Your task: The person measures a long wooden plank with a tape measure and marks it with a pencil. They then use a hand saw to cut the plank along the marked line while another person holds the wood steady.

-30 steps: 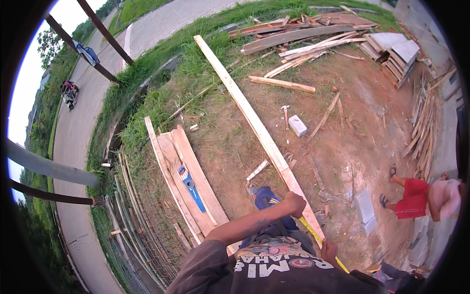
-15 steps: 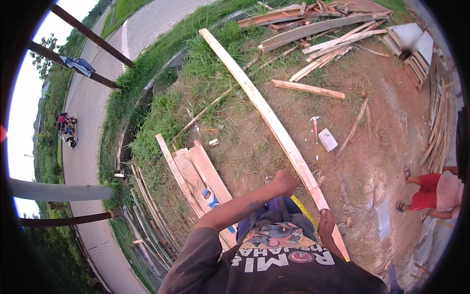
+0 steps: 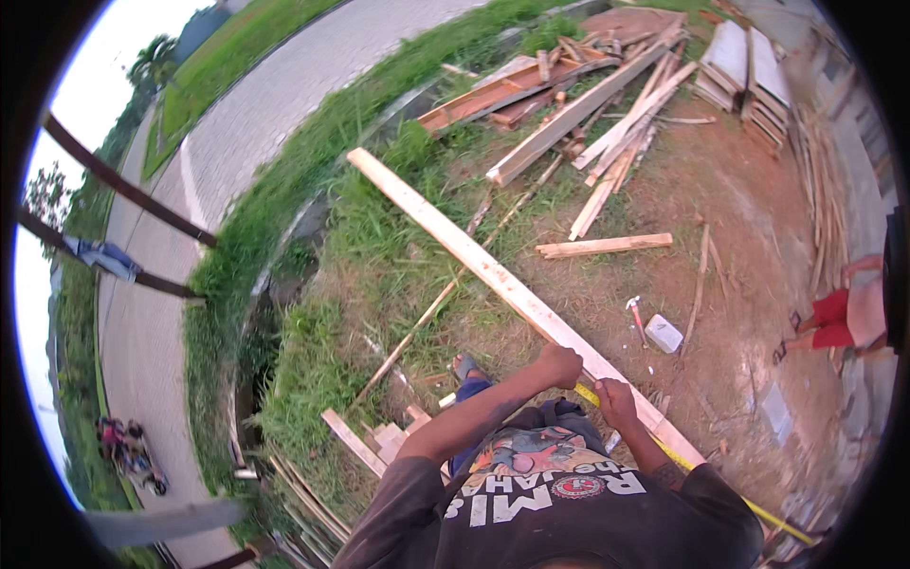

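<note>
A long pale timber board lies diagonally on the ground in front of me. My left hand is closed on the yellow tape measure at the board's left edge. Just below and right of it, my right hand is also closed on the tape, against that edge. The tape runs past my right forearm toward the lower right. A red-handled hammer and a pale block lie on the dirt beyond the board. The blue saw seen earlier is out of sight.
Scrap timber is heaped at the back, stacked panels beside it. A person in red shorts stands at right. Short planks and bamboo poles lie lower left. A motorbike with riders is on the paved road.
My view has shifted, putting the saw out of sight. My right hand has slid forward along the board, closer to my left. The motorbike has travelled along the road toward the lower left.
</note>
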Tool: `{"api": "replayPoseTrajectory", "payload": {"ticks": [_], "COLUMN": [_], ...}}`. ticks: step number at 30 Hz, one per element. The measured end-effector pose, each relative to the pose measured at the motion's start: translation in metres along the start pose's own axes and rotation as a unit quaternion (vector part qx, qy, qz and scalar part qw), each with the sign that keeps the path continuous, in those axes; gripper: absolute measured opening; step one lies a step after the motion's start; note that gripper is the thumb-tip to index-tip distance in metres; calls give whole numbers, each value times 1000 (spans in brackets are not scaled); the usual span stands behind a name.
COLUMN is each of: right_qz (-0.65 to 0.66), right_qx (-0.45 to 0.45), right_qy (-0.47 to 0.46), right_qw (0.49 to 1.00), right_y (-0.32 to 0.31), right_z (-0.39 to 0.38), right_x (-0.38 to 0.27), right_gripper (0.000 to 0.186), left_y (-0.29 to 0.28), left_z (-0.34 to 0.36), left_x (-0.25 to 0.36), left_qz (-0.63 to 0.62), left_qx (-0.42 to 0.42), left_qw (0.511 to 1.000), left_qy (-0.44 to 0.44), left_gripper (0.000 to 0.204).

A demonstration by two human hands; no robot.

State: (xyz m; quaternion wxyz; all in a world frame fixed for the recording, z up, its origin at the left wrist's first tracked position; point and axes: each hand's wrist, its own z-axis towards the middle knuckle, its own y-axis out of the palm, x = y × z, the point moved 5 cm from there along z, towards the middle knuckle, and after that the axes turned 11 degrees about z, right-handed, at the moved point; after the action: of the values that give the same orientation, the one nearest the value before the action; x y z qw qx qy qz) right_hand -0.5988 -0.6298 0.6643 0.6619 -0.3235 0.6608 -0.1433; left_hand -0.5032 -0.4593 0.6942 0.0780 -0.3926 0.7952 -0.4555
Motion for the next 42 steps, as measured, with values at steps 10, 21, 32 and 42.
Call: {"api": "replayPoseTrajectory", "payload": {"ticks": [10,21,32,42], "right_qz": [-124,-43,440,633], "right_qx": [293,441,728,685], "right_qy": [175,356,347,256], "right_qw": [932,823,395,253], "right_y": [107,255,408,469], "right_z": [127,288,421,497], "right_x": [-135,-134,-111,-148], "right_gripper": [47,67,51,26], "left_y": [-30,-24,-7,3], "left_z": [-41,-22,-54,-49], "left_x": [-227,-456,-639,-706], "left_qz": [-41,-20,-51,-2], "left_qx": [48,81,70,89], "left_qw": [998,995,993,990], "left_qy": [29,53,84,111], "left_gripper": [30,30,30,22]}}
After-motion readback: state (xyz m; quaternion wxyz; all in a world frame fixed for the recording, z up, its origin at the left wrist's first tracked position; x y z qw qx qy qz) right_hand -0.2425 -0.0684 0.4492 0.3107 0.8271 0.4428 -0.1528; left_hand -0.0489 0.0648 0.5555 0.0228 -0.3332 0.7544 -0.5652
